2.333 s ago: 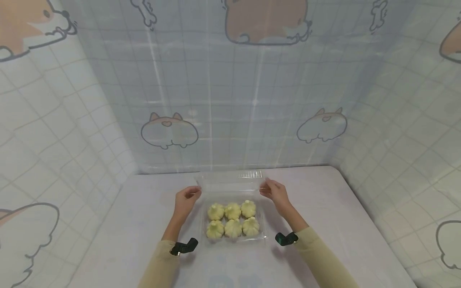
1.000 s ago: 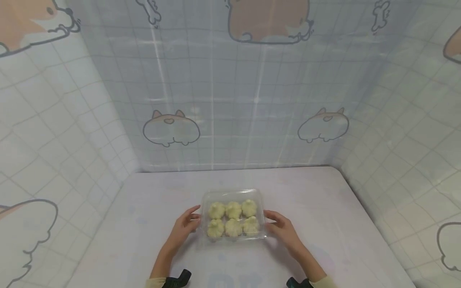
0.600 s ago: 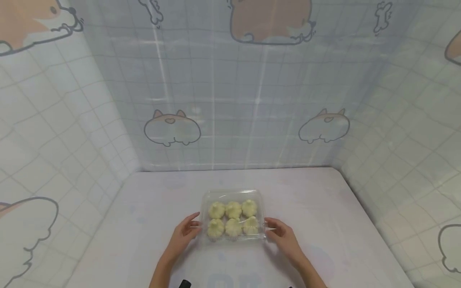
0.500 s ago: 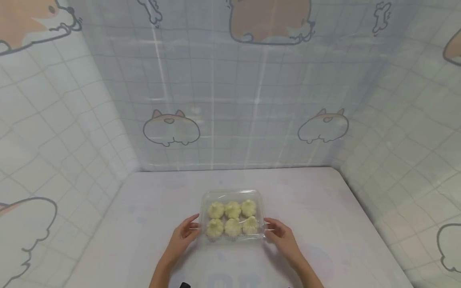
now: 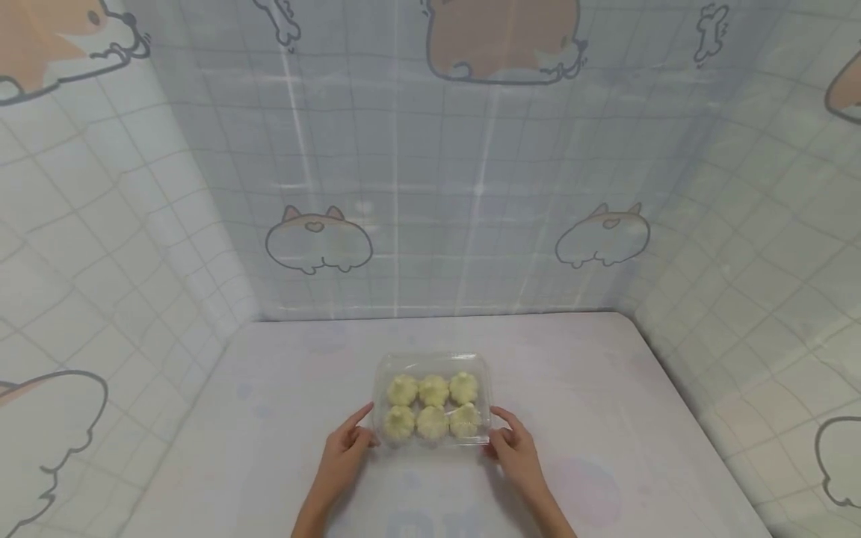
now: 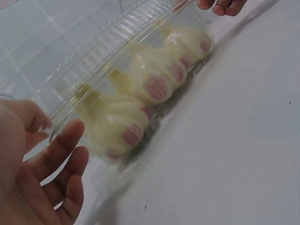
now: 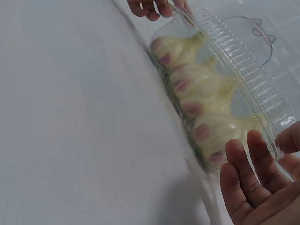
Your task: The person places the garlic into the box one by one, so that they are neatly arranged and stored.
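Observation:
A clear plastic clamshell box (image 5: 433,360) stands on the table with its lid down. Several pale garlic bulbs (image 5: 433,424) with purple patches sit inside in two rows. At the box's front left corner, my left hand (image 5: 345,452) pinches the rim, its index finger stretched along the side. My right hand (image 5: 518,452) does the same at the front right corner. Both wrist views show the rim between thumb and fingers, with the other fingers loosely bent below it. The lid's ridged edge (image 6: 110,40) runs along the front; whether it is fully latched I cannot tell.
The table (image 5: 282,388) has a pale cloth with faint prints. Behind it hangs a grid-patterned curtain (image 5: 430,164) with cartoon dogs, and similar sheets enclose the left and right sides.
The lid, raised in both hands at first, has come down over the garlic. My hands have moved from the lid to the box's sides, then slid toward its front corners.

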A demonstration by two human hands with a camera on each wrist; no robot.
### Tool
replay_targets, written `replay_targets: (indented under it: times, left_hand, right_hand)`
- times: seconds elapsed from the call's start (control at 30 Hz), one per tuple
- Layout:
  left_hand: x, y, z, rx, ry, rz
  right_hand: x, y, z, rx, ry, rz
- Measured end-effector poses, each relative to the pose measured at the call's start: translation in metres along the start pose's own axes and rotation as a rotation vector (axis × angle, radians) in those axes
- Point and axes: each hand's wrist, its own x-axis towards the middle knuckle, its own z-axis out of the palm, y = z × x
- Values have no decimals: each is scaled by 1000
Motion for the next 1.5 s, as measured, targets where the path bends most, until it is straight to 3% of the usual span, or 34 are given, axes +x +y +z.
replay_targets:
  times: [0.1,0.17,0.27,0.47,0.63,0.9,1.2,1.5]
  left_hand:
    - [-1,8,4,20,38,-49]
    - [-2,5,5,11,44,-59]
    - [-3,-10,7,-19,69,-66]
    - [-4,-9,9,-39,125,-130]
    - [-1,-10,11,-56,132,-141]
    - [-2,-12,15,-73,166,-166]
    - [-4,-12,14,-41,179,-118]
    - [1,-14,8,50,175,-11]
  right_hand:
    - [2,0,4,28,6,15]
    - [2,0,5,43,15,22]
    - [2,0,7,61,18,36]
    - [-2,3,11,106,41,31]
    - [-6,3,15,152,85,31]
    - [-6,-1,16,142,82,52]
    - [-3,-4,15,48,110,73]
    - [0,-6,1,-122,117,1]
